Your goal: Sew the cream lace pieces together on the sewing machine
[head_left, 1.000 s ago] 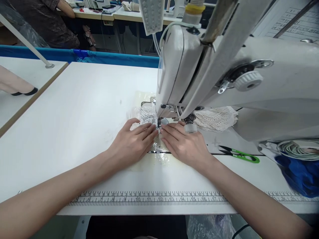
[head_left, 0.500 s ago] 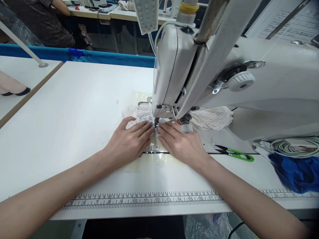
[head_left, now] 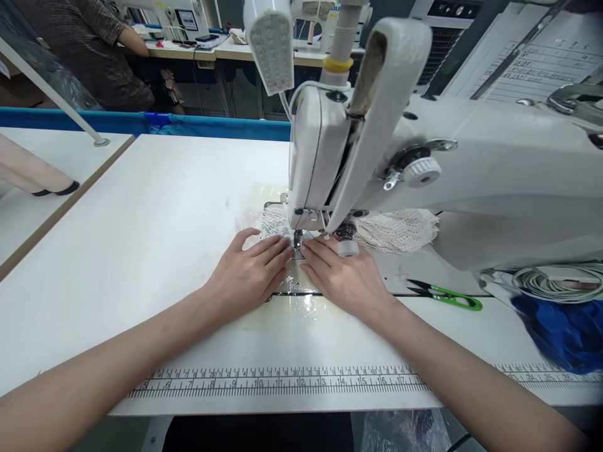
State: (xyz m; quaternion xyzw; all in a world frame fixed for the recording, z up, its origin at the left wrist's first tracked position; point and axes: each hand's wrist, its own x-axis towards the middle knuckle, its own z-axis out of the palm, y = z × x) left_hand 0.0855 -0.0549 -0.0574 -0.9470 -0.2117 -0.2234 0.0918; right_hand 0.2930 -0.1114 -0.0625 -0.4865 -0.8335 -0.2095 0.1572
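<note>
A white sewing machine (head_left: 313,150) stands over the table, its presser foot (head_left: 298,240) low between my fingertips. White lace fabric (head_left: 398,230) lies beneath the machine arm and shows again on the left behind my fingers. My left hand (head_left: 249,269) rests flat, fingers stretched toward the left side of the foot, at the lace's near edge. On the other side, my right hand (head_left: 346,273) lies flat with its fingertips close to the foot, partly behind a white knob. Whatever is under the fingers is hidden.
Green-handled thread snips (head_left: 452,297) lie right of my right hand. Farther right are a coiled pale cord (head_left: 556,284) and blue cloth (head_left: 565,329). A printed ruler (head_left: 282,382) runs along the front edge. Behind a blue cloth strip (head_left: 221,128), a person (head_left: 98,56) sits at another table.
The camera view has tilted up slightly, showing more of the machine's top and the background. Both hands keep nearly the same place beside the presser foot.
</note>
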